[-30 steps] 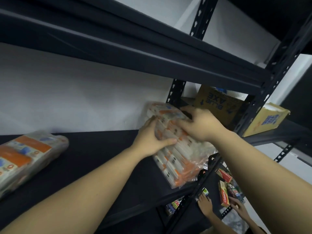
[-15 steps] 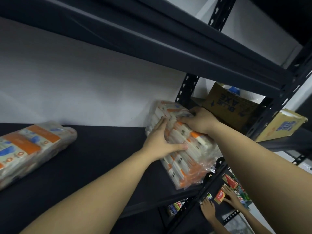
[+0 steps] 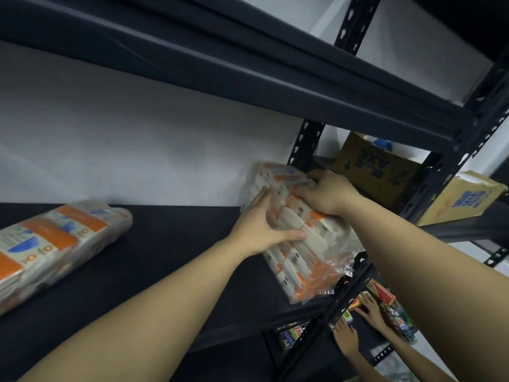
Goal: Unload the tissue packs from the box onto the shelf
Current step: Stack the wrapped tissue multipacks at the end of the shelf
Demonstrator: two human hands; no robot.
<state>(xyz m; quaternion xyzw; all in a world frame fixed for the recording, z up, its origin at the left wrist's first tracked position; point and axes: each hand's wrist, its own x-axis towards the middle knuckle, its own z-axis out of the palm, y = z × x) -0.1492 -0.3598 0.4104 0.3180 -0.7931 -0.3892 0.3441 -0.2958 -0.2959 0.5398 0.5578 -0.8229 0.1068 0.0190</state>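
A plastic-wrapped bundle of white and orange tissue packs (image 3: 308,255) lies on the dark shelf (image 3: 176,260) at its right end, close to the black upright post. My left hand (image 3: 260,230) grips the bundle's left side, thumb laid across the top. My right hand (image 3: 326,193) rests on its far upper end with the fingers curled over the wrap. A second bundle of tissue packs (image 3: 52,244) lies on the same shelf at the far left. The box the packs came from is out of view.
An upper shelf beam (image 3: 248,78) hangs low overhead. Beyond the post stand a brown carton (image 3: 371,172) and a yellow carton (image 3: 462,199). Below right, another person's hands (image 3: 358,321) handle small boxed goods on a lower shelf.
The view has shifted slightly and both hands have pushed the bundle a little further back toward the wall. My right hand has slid toward its far end.
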